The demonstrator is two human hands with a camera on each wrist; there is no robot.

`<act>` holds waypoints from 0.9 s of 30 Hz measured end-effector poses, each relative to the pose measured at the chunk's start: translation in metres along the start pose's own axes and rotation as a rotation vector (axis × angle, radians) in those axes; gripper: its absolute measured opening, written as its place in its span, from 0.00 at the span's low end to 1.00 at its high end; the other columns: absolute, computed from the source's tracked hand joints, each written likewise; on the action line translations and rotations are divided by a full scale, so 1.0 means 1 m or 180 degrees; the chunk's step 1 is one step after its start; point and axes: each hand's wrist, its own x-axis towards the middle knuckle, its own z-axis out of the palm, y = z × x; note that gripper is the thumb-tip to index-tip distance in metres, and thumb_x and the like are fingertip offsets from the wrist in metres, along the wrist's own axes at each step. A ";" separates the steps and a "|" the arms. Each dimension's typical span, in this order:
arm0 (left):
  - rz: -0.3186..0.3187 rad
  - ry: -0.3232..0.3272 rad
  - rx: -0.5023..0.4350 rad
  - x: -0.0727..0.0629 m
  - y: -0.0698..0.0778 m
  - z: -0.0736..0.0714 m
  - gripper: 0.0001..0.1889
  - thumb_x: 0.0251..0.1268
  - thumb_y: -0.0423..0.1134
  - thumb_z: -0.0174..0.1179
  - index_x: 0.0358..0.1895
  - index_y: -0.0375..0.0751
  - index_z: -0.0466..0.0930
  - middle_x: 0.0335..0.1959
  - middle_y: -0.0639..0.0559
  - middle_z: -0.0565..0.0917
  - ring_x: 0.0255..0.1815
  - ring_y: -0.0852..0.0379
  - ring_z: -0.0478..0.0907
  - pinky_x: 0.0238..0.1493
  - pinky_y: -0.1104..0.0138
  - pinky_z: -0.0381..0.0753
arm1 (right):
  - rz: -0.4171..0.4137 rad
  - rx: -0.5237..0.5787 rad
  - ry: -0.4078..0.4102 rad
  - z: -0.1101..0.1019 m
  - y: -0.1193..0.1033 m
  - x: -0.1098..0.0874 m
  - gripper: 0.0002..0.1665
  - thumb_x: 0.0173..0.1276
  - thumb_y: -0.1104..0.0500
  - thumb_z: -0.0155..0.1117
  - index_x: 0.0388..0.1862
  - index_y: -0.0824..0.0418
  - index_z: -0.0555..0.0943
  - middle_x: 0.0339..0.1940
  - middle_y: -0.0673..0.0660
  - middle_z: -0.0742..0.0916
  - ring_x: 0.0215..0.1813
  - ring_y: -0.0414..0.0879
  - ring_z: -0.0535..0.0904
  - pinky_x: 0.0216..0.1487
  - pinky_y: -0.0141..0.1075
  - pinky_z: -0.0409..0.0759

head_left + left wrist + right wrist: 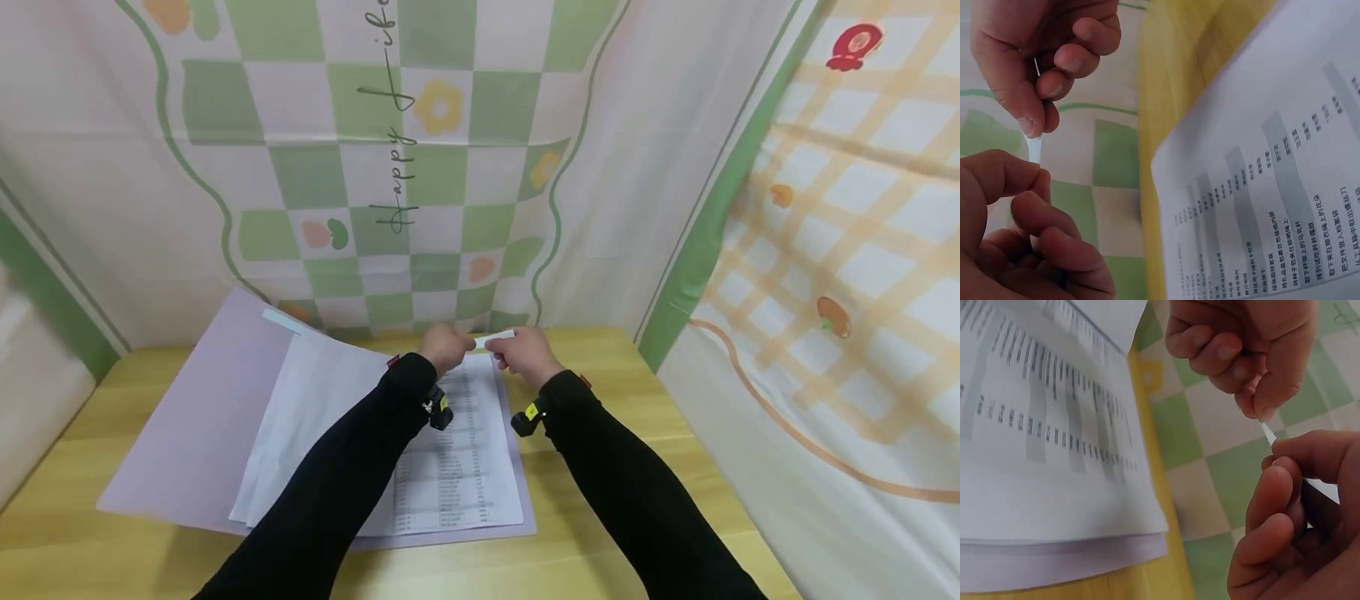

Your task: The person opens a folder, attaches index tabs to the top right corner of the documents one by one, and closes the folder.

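Observation:
A narrow white strip is held above the far edge of an open folder. My left hand pinches one end of it between thumb and index finger. The other end is pinched by my right hand, so a short piece shows between the two. In the left wrist view the strip runs straight from fingertips to fingertips. Below lies the lilac folder, spread open. Printed sheets with text tables rest in it, and my left forearm covers part of them.
Blank white sheets lie turned to the left, against the folder's raised cover. A pale blue strip sits near that cover's top. The wooden table meets a checkered curtain behind and a plaid one at right.

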 end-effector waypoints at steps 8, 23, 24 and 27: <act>0.0244 -0.0113 0.0752 0.034 -0.015 0.027 0.22 0.70 0.42 0.60 0.15 0.42 0.72 0.18 0.53 0.71 0.27 0.52 0.69 0.36 0.63 0.71 | 0.0388 -0.0040 0.0220 0.007 0.021 0.019 0.15 0.64 0.57 0.69 0.26 0.63 0.76 0.20 0.56 0.81 0.23 0.48 0.76 0.23 0.36 0.69; 0.0089 -0.0135 0.1109 0.070 -0.028 0.028 0.15 0.66 0.42 0.61 0.38 0.30 0.85 0.43 0.41 0.83 0.38 0.49 0.75 0.46 0.62 0.76 | 0.0638 -0.0231 0.0212 0.027 0.032 0.057 0.17 0.59 0.62 0.66 0.12 0.65 0.76 0.09 0.53 0.73 0.11 0.46 0.67 0.15 0.36 0.63; 0.0062 -0.0148 0.1141 0.073 -0.030 0.030 0.15 0.65 0.42 0.61 0.37 0.30 0.85 0.42 0.42 0.83 0.37 0.49 0.74 0.44 0.63 0.76 | 0.0655 -0.0230 0.0212 0.027 0.034 0.058 0.17 0.58 0.62 0.66 0.11 0.64 0.76 0.09 0.53 0.73 0.11 0.46 0.67 0.15 0.36 0.64; -0.0057 -0.0180 0.1189 0.079 -0.034 0.036 0.12 0.63 0.40 0.62 0.36 0.31 0.85 0.39 0.44 0.82 0.35 0.49 0.74 0.40 0.63 0.75 | 0.0708 -0.0196 0.0189 0.029 0.040 0.060 0.17 0.57 0.62 0.67 0.11 0.64 0.77 0.09 0.54 0.74 0.11 0.46 0.68 0.14 0.36 0.65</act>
